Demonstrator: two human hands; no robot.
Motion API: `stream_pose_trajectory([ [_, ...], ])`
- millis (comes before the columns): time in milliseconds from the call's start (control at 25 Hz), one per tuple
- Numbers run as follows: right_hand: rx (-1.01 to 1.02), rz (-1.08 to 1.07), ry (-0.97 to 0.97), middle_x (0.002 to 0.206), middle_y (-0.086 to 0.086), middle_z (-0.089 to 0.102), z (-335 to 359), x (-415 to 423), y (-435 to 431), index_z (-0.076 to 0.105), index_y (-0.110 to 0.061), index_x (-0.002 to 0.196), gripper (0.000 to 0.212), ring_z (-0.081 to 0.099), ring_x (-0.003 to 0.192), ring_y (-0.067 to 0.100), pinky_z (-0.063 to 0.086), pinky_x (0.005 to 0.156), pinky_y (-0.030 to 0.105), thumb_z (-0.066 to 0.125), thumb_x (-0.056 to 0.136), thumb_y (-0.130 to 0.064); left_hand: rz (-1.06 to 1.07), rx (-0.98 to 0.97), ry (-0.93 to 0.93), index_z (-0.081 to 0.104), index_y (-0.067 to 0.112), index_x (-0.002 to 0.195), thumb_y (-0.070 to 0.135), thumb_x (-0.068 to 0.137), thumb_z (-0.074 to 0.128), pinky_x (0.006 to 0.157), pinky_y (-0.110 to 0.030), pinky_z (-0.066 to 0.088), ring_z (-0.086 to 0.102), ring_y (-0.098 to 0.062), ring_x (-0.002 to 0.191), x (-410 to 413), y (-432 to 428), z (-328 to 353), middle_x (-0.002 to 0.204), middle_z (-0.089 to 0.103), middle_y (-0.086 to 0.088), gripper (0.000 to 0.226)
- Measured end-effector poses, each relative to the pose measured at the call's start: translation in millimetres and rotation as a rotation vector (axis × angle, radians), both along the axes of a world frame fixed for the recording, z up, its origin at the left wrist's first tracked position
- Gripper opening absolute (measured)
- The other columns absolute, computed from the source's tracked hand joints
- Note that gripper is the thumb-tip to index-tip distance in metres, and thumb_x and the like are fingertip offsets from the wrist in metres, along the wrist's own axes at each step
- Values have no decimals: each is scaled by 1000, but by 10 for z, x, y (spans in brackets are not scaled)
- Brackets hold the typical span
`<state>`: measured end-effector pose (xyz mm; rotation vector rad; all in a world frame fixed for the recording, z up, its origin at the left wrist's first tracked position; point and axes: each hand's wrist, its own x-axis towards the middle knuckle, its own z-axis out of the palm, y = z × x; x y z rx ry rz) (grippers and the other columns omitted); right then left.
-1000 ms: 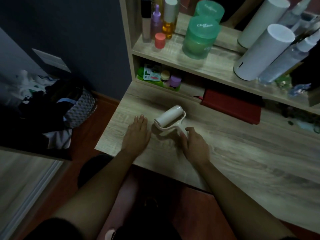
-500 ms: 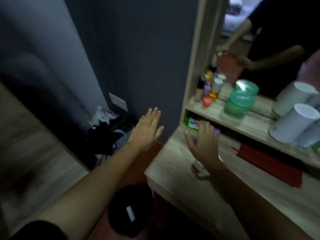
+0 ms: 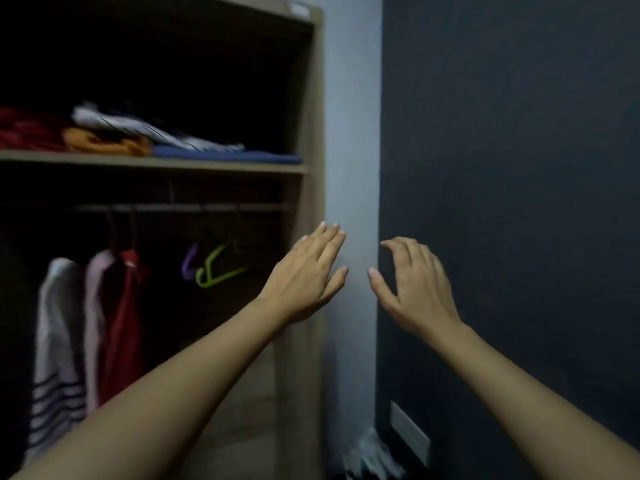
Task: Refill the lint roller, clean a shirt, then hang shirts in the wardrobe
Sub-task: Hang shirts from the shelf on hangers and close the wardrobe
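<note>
Head view
Left hand [image 3: 304,278]: raised in the air in front of the wardrobe's right side panel, palm away from the camera, fingers straight and close together, thumb out to the side; it holds nothing.
Right hand [image 3: 414,289]: raised just beside the left one, apart from it, in front of the dark wall; fingers bent and loosely spread, thumb pointing toward the left hand; it holds nothing.
Wardrobe [image 3: 313,133]: open, light wood, filling the left half of the picture; its inside is very dark.
Shelf [image 3: 152,161]: runs across the wardrobe above the rail.
Folded clothes [image 3: 145,136]: piled on the shelf, red at the far left, then orange, with a white patterned piece lying over a flat blue one toward the right.
Rail [image 3: 180,207]: a thin bar just under the shelf.
Hanging shirts [image 3: 90,327]: three on the left part of the rail, touching each other: a white one with dark stripes near its hem, a pale pinkish one, and a red one.
Hangers [image 3: 211,268]: a purple one and a yellow-green one, bare, hanging to the right of the shirts and left of the left hand.
Wall [image 3: 512,168]: dark blue-grey on the right, with a paler strip between it and the wardrobe.
Socket plate [image 3: 410,433]: pale, low on the dark wall.
Pale cloth or plastic [image 3: 375,455]: on the floor at the bottom edge, too blurred to identify.
Lint roller: out of view.
</note>
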<state>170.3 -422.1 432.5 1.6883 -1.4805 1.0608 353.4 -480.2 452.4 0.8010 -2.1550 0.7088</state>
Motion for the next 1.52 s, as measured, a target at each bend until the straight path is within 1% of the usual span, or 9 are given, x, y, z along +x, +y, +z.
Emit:
stream_pose_trajectory([
  [80, -61, 29, 45, 122, 7, 54, 353, 514, -337, 48, -13, 124, 53, 51, 112, 23, 40, 96, 38, 38, 86, -48, 40, -84, -33, 47, -2, 132, 39, 90, 35, 102, -45, 38, 44, -33, 130, 596, -221, 360, 139, 48, -19, 60],
  [480, -278, 67, 346, 107, 7, 60, 1520, 2041, -1587, 58, -14, 107, 42, 59, 95, 26, 47, 82, 35, 44, 76, -38, 236, -380, -140, 46, 0, 133, 37, 90, 38, 105, -41, 37, 42, -31, 132, 2578, -1056, 1483, 140, 47, -18, 58],
  [640, -213, 84, 441, 109, 5, 57, 1859, 2218, -1989, 58, -18, 96, 28, 57, 95, 24, 47, 80, 37, 45, 77, -35, 340, -440, -131, 61, 2, 110, 26, 82, 42, 94, -43, 49, 52, -34, 123, 2892, -1410, 1850, 131, 54, -22, 41],
  [760, -176, 133, 448, 116, 4, 52, 2047, 2339, -2301, 55, -20, 112, 32, 52, 104, 22, 43, 86, 36, 52, 83, -32, 431, -331, -36, 47, 5, 130, 16, 86, 51, 108, -35, 33, 35, -29, 137, 2948, -1663, 2126, 147, 38, -17, 46],
  [880, -129, 179, 375, 120, 0, 46, 2192, 2427, -2515, 45, -24, 124, 42, 46, 110, 20, 40, 92, 34, 52, 84, -33, 595, -136, -64, 23, 12, 146, 27, 90, 50, 116, -36, 15, 16, -24, 144, 2917, -1926, 2354, 156, 19, -11, 64],
  [1040, 45, 213, 335, 125, 3, 44, 2456, 2510, -2687, 37, -26, 130, 57, 43, 116, 22, 40, 96, 37, 57, 78, -35, 776, -150, -165, 51, 19, 125, 39, 91, 44, 108, -44, 23, 46, -27, 124, 2846, -2113, 2511, 130, 55, -9, 40],
  [1120, 159, 244, 326, 130, 4, 42, 2626, 2538, -2732, 33, -27, 134, 66, 40, 120, 23, 39, 98, 37, 63, 75, -34, 629, -124, 21, 57, 20, 109, 36, 93, 42, 100, -43, 33, 57, -29, 108, 2846, -2086, 2580, 110, 65, -9, 28],
  [1280, 258, 254, 292, 132, 7, 44, 2802, 2594, -2861, 31, -26, 136, 77, 42, 122, 27, 39, 97, 38, 69, 70, -36, 471, -142, 225, 50, 21, 108, 35, 95, 40, 76, -41, 45, 60, -37, 95, 2881, -2044, 2660, 102, 64, -13, 22],
  [1520, 345, 155, 301, 128, 14, 55, 2855, 2721, -3235, 35, -21, 135, 72, 55, 113, 34, 50, 90, 39, 69, 74, -36, 542, -105, -53, 41, 26, 114, 47, 94, 39, 75, -38, 47, 59, -30, 100, 3003, -2093, 2717, 111, 60, -5, 29],
])
